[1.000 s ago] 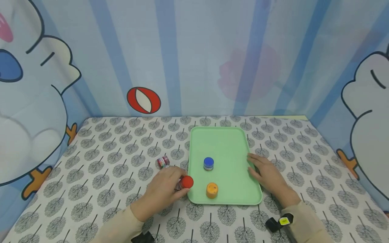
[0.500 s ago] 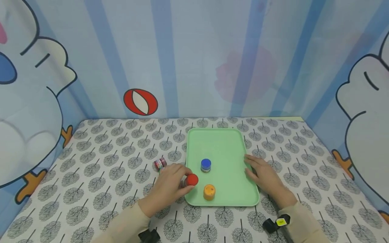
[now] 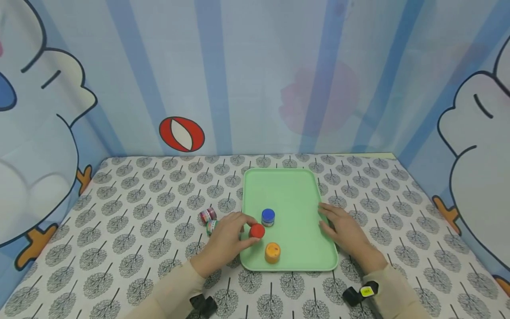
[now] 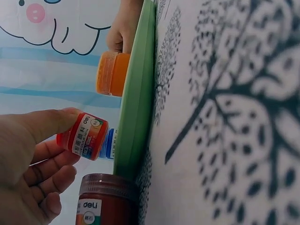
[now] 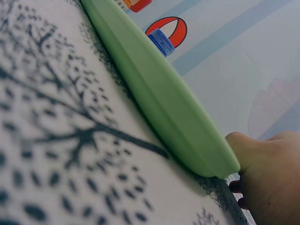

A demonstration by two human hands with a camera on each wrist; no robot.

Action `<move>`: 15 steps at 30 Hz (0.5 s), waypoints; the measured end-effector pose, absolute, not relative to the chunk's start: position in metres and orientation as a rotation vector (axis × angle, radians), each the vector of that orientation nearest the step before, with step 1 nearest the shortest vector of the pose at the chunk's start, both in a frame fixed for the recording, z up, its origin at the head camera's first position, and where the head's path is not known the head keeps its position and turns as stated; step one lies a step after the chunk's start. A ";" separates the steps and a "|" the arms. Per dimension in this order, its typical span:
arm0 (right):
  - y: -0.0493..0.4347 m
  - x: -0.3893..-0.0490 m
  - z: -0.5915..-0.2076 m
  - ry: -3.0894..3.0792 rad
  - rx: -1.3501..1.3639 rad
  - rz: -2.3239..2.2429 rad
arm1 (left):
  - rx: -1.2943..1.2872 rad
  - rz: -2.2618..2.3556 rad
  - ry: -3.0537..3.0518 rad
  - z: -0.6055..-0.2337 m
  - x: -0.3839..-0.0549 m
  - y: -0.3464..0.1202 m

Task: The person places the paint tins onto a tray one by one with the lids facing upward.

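Observation:
My left hand [image 3: 226, 239] pinches a small red-lidded paint jar [image 3: 257, 231] between thumb and fingers, over the left side of a light green tray [image 3: 292, 188]. The jar's red body and "deli" label show in the left wrist view, the jar tilted above the tray rim. On the tray stand a blue-lidded paint jar [image 3: 268, 216], just beyond the red one, and an orange paint jar [image 3: 272, 253] nearer the front. My right hand [image 3: 348, 230] rests at the tray's right edge, fingertips at the rim. In the right wrist view its fingers are partly hidden by the tray.
Left of the tray, a dark red paint jar [image 3: 207, 215] and a green one [image 3: 211, 227] lie on the tree-patterned tablecloth [image 3: 135, 230]; my left hand partly covers the green one. A brown-red paint jar [image 4: 110, 201] looms close in the left wrist view. A cartoon-printed curtain [image 3: 255, 79] stands behind.
My left hand has carried the red paint jar rightward, from the tray's left edge to over the tray. The green jar has come into view behind it. The right hand stays at the rim.

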State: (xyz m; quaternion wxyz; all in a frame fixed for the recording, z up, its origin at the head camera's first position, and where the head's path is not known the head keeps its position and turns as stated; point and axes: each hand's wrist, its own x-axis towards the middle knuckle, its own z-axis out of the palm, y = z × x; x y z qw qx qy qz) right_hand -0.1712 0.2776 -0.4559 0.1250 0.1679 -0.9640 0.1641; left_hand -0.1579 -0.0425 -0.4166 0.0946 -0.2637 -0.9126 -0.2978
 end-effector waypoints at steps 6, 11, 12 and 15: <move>0.278 -0.172 -0.457 -2.812 0.488 0.492 | -0.768 -0.942 -2.719 -0.418 -0.163 -0.039; 0.279 -0.171 -0.457 -2.810 0.492 0.507 | -0.771 -0.955 -2.738 -0.420 -0.165 -0.034; 0.279 -0.171 -0.457 -2.808 0.494 0.506 | -0.770 -0.957 -2.743 -0.420 -0.166 -0.033; 0.279 -0.172 -0.458 -2.802 0.501 0.499 | -0.774 -0.954 -2.751 -0.421 -0.167 -0.030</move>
